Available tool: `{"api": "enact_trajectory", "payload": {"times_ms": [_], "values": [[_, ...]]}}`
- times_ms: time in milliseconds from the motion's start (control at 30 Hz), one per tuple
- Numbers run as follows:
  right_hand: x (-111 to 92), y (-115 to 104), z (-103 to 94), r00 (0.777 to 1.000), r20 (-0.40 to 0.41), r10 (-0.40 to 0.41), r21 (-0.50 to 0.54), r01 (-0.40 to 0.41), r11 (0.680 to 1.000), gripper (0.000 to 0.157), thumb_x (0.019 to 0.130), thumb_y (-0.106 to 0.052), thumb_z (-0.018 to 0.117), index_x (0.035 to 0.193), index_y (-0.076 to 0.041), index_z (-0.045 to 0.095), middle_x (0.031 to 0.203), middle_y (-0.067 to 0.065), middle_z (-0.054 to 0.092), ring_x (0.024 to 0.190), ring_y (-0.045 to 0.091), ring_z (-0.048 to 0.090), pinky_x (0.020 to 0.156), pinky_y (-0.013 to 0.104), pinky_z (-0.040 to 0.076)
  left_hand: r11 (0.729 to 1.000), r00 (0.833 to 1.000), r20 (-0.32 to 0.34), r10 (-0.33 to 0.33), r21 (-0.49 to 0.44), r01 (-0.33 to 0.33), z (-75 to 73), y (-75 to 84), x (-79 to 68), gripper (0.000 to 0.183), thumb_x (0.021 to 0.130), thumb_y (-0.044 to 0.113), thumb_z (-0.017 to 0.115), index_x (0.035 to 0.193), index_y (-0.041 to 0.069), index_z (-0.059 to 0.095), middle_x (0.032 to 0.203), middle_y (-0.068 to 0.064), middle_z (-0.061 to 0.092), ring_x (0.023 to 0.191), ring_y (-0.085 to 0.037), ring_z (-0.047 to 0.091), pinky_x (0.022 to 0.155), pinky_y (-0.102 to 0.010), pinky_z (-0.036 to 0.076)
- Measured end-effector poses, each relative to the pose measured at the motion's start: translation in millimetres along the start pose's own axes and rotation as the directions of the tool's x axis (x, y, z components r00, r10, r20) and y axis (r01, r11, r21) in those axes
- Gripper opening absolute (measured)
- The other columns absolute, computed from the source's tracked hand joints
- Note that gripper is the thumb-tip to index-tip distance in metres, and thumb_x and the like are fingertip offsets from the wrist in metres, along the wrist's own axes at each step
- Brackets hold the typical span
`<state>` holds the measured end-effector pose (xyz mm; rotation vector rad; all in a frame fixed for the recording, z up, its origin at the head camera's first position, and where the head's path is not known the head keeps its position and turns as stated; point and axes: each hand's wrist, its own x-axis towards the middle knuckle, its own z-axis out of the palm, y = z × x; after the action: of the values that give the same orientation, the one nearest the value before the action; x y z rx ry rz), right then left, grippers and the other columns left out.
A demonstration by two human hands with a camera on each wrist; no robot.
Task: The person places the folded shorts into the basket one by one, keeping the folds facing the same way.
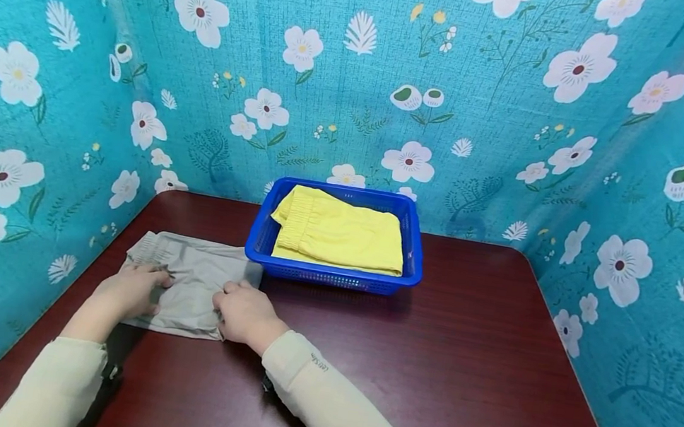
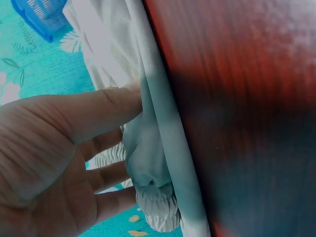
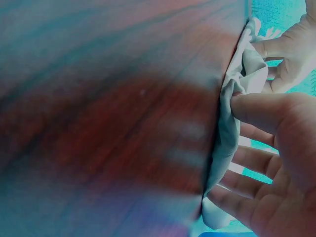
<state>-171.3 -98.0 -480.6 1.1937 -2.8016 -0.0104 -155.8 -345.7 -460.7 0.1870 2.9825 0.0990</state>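
Folded grey pants [image 1: 195,281] with a gathered elastic waistband [image 1: 148,250] lie flat at the left of the table. My left hand [image 1: 134,290] rests on their left part, below the waistband. In the left wrist view its thumb touches the cloth near the folded edge, with the other fingers spread against the fabric. On the right end of the pants lies my right hand [image 1: 246,312]. The right wrist view has that thumb [image 3: 254,106] pressing the cloth and the other fingertips resting along it, loosely spread.
A blue plastic basket [image 1: 334,280] stands at the table's back, overlapping the pants' upper right corner in the head view. Folded yellow pants [image 1: 346,232] with an elastic waistband lie inside. Blue floral curtains [image 1: 356,101] surround the dark red wooden table [image 1: 457,370] at the back and sides.
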Motion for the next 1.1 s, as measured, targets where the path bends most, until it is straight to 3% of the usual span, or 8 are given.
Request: {"api": "enact_trajectory", "payload": {"times_ms": [467, 1100], "values": [[-9, -5, -3.9, 1.0, 0.017, -0.013, 0.002, 0.013, 1.0, 0.028, 0.078, -0.042, 0.073, 0.104, -0.037, 0.065, 0.104, -0.013, 0.056, 0.094, 0.013, 0.054, 0.073, 0.026, 0.051, 1.0, 1.0, 0.003, -0.009, 0.013, 0.009, -4.8, 10.3, -16.7, 0.047, 0.07, 0.024, 0.085, 0.112, 0.017, 0.067, 0.12, -0.022, 0.057, 0.109, -0.046, 0.048, 0.078, -0.063, 0.047], [-26, -8, -12.6, 1.0, 0.025, -0.015, 0.001, 0.015, 1.0, 0.027, 0.078, -0.043, 0.073, 0.103, -0.039, 0.065, 0.103, -0.015, 0.056, 0.094, 0.011, 0.053, 0.067, 0.026, 0.05, 0.999, 0.999, -0.018, -0.042, -0.017, 0.042, 2.6, 21.7, -29.2, 0.048, 0.067, 0.023, 0.087, 0.11, 0.017, 0.068, 0.117, -0.02, 0.059, 0.106, -0.044, 0.048, 0.075, -0.062, 0.048]]}}
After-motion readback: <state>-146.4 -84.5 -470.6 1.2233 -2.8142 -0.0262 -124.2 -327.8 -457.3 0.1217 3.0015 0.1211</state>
